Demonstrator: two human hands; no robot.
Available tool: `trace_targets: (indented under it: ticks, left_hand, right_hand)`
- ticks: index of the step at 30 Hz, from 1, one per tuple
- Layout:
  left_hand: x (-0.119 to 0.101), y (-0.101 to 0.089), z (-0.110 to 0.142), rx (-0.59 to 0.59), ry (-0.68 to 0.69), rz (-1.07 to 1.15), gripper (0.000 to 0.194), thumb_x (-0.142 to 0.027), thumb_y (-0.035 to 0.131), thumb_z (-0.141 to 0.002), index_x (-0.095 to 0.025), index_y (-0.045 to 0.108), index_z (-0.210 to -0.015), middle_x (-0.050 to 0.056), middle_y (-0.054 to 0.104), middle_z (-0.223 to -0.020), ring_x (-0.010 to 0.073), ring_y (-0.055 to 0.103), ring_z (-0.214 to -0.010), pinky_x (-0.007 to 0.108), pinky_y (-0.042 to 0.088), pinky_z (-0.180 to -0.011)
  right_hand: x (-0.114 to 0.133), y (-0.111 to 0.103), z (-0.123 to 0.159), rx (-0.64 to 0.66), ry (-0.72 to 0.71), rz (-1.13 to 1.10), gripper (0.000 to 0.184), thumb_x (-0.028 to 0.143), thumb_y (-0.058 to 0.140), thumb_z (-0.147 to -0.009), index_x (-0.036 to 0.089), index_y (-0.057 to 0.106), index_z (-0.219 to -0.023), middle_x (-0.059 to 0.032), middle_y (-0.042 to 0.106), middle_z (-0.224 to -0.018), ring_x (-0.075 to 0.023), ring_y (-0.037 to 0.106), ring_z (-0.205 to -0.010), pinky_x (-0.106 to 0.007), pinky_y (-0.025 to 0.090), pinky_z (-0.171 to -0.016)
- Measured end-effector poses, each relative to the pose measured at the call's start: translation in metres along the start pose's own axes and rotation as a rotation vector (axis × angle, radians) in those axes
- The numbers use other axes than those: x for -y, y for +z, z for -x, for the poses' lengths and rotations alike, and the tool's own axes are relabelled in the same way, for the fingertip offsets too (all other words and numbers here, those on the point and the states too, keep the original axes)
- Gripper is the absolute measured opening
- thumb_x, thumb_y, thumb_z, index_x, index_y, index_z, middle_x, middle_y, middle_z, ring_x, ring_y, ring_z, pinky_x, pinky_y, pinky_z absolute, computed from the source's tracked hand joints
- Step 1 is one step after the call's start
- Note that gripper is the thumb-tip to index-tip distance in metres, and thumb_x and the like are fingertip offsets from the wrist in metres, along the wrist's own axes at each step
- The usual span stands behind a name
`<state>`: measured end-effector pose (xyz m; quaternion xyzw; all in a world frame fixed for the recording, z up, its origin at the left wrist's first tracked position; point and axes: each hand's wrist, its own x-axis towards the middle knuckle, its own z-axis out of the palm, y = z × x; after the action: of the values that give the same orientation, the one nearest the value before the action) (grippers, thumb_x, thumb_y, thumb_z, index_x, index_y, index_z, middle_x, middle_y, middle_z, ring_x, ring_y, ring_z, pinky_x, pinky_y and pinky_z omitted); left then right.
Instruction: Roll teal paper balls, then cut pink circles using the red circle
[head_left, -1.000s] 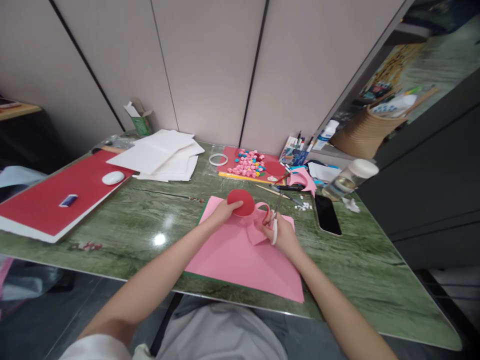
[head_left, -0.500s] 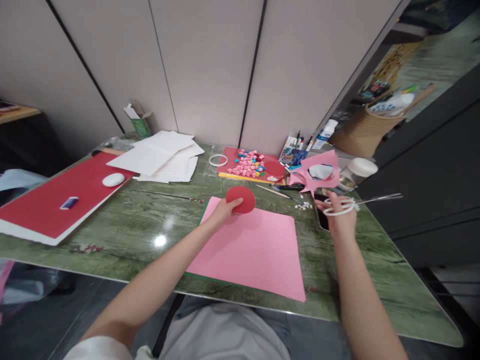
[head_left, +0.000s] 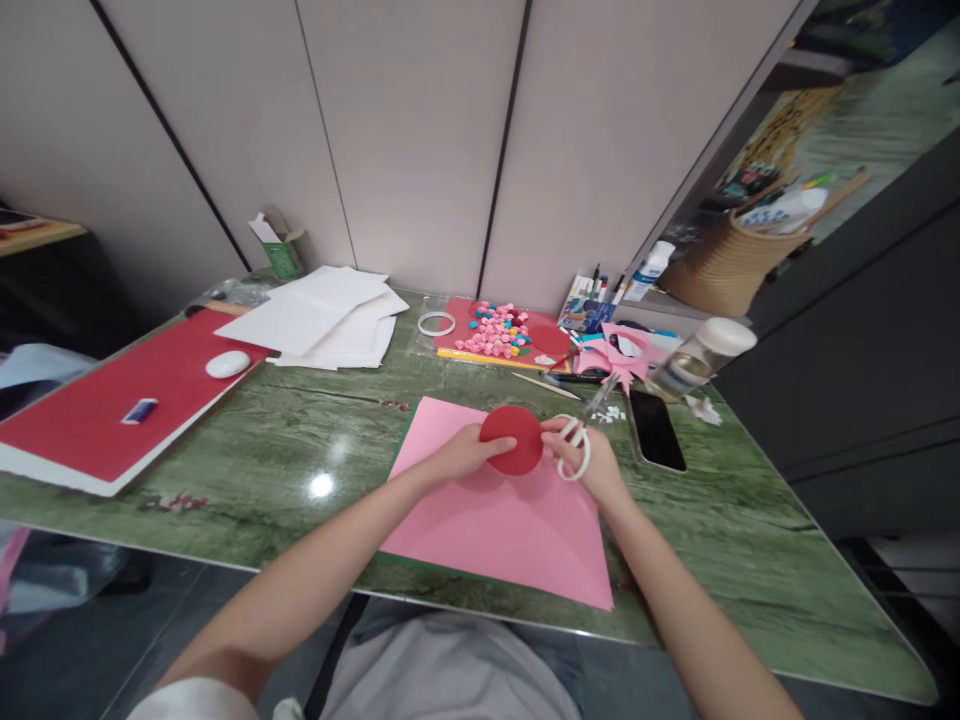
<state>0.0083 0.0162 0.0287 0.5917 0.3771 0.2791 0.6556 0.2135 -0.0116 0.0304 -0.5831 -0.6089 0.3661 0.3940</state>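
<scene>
My left hand (head_left: 463,452) grips a red paper circle (head_left: 513,438) by its left side, thumb on top, above a stack of pink paper (head_left: 487,540). Closed around white-handled scissors (head_left: 576,445) is my right hand (head_left: 592,468). The blades point away toward the back of the table. Fingertips of that hand meet the right edge of the circle. Under the pink sheets a green edge shows.
A phone (head_left: 658,430), a lidded jar (head_left: 701,355) and pink paper scraps (head_left: 619,352) lie at the right. Behind are pink paper flowers (head_left: 495,328) and a white ring (head_left: 436,323). White sheets (head_left: 322,310) and a red board (head_left: 112,410) occupy the left.
My right hand has come left from the phone with the scissors to the circle's edge. The pink scrap has dropped beside the jar. My left hand and the circle have shifted right and nearer.
</scene>
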Motion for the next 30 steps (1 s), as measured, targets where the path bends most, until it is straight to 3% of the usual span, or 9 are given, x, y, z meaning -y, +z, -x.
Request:
trace_targets:
  ticks: [3, 6, 11, 16, 21, 26, 30]
  left_hand:
    - [-0.007, 0.005, 0.008, 0.085, 0.004, -0.021, 0.049, -0.045, 0.056, -0.07, -0.016, 0.057, -0.11, 0.009, 0.06, -0.11, 0.022, 0.055, -0.098, 0.031, 0.042, -0.081]
    - [-0.012, 0.007, 0.012, 0.11, 0.012, -0.051, 0.048, -0.045, 0.057, -0.07, -0.019, 0.057, -0.111, 0.007, 0.06, -0.111, 0.0219, 0.056, -0.098, 0.031, 0.043, -0.081]
    - [-0.003, 0.005, 0.0, 0.09, 0.079, 0.065, 0.046, -0.04, 0.06, -0.068, -0.015, 0.059, -0.106, 0.009, 0.062, -0.107, 0.0209, 0.057, -0.095, 0.03, 0.043, -0.08]
    - [0.011, -0.002, -0.014, -0.1, 0.097, 0.149, 0.034, -0.031, 0.071, -0.058, -0.011, 0.061, -0.084, 0.006, 0.065, -0.081, 0.0126, 0.058, -0.069, 0.023, 0.044, -0.065]
    - [0.01, -0.007, -0.016, -0.231, 0.039, 0.173, 0.033, -0.028, 0.074, -0.053, -0.011, 0.06, -0.078, -0.001, 0.059, -0.06, 0.0068, 0.052, -0.054, 0.019, 0.042, -0.056]
    - [0.008, -0.009, -0.016, -0.256, 0.029, 0.187, 0.034, -0.029, 0.074, -0.051, -0.012, 0.06, -0.076, -0.001, 0.058, -0.059, 0.0065, 0.052, -0.053, 0.02, 0.041, -0.055]
    - [0.008, -0.009, -0.016, -0.241, 0.038, 0.193, 0.034, -0.03, 0.074, -0.051, -0.012, 0.059, -0.075, -0.001, 0.059, -0.061, 0.007, 0.052, -0.055, 0.02, 0.041, -0.055]
  right_hand:
    - [0.002, 0.005, 0.003, 0.163, -0.017, 0.002, 0.027, 0.043, 0.056, -0.07, 0.017, 0.059, -0.074, -0.0012, 0.058, -0.065, -0.0146, 0.051, -0.059, -0.026, 0.04, -0.056]
    - [0.001, 0.004, 0.005, 0.21, -0.01, -0.024, 0.027, 0.042, 0.057, -0.071, 0.016, 0.055, -0.065, -0.0004, 0.055, -0.061, -0.0136, 0.049, -0.058, -0.026, 0.039, -0.055]
    - [-0.002, -0.001, 0.005, 0.141, -0.011, -0.086, 0.024, 0.036, 0.06, -0.071, 0.015, 0.053, -0.061, 0.0012, 0.05, -0.057, -0.0114, 0.046, -0.054, -0.024, 0.035, -0.052]
    - [-0.003, -0.004, 0.006, 0.063, 0.059, -0.144, 0.027, 0.038, 0.063, -0.069, 0.016, 0.051, -0.059, 0.0021, 0.049, -0.05, -0.0114, 0.046, -0.049, -0.024, 0.033, -0.048]
    - [0.0, -0.003, 0.006, 0.044, 0.144, -0.267, 0.028, 0.042, 0.064, -0.066, 0.016, 0.056, -0.067, 0.0029, 0.05, -0.049, -0.0106, 0.045, -0.045, -0.022, 0.031, -0.045]
    - [-0.003, -0.005, 0.003, -0.071, 0.141, -0.276, 0.026, 0.039, 0.068, -0.062, 0.015, 0.06, -0.07, 0.0004, 0.056, -0.055, -0.0111, 0.049, -0.048, -0.022, 0.034, -0.045]
    - [-0.005, -0.006, 0.002, -0.066, 0.118, -0.231, 0.022, 0.036, 0.067, -0.065, 0.015, 0.06, -0.068, -0.0003, 0.056, -0.054, -0.0113, 0.05, -0.048, -0.022, 0.035, -0.044]
